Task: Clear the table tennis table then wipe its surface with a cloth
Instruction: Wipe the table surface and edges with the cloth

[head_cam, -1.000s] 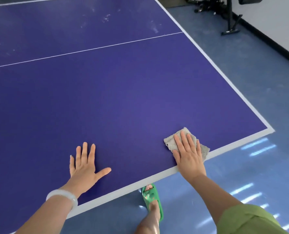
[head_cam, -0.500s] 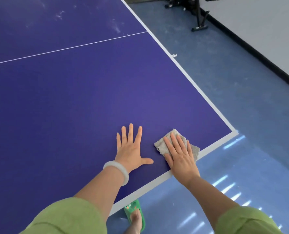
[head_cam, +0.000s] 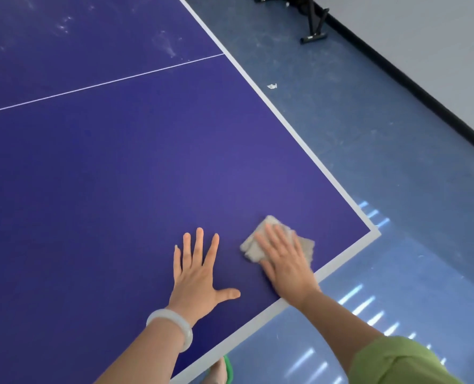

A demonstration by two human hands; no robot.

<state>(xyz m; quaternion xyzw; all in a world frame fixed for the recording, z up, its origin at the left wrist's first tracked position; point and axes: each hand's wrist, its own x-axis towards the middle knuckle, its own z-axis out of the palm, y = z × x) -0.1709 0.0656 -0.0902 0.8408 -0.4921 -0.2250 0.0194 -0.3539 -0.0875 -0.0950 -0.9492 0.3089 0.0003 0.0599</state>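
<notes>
Purple table: left hand flat, fingers spread, now drawn in close beside the right hand. That hand flat too, pressing grey cloth near the corner, blurred mid-swipe. Wiping under way, far smudges unreached.

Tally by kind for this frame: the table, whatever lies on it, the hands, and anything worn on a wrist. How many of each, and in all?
table: 1
cloth: 1
hands: 2, the left hand and the right hand
bracelet: 1
Total: 5
</notes>
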